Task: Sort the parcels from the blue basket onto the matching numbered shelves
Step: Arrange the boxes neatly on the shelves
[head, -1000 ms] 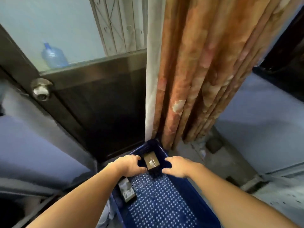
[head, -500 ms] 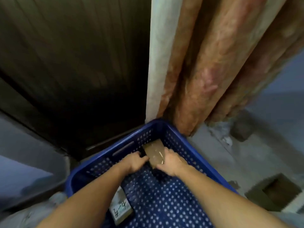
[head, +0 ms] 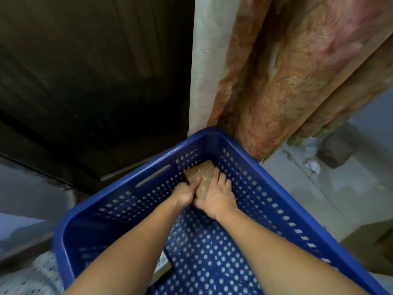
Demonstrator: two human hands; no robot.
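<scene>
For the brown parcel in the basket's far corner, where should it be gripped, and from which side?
Grip the brown parcel across its two long side faces, coming from above and from the person's side. It lies tucked into the far corner of the blue basket, so the walls likely block the far end. The left hand and right hand already flank it that way.

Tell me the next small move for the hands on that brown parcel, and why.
Probably lift the brown parcel straight up and turn it to find its number. Both the left hand and right hand already clasp it at the far corner of the blue basket, and no number shows on its face.
</scene>
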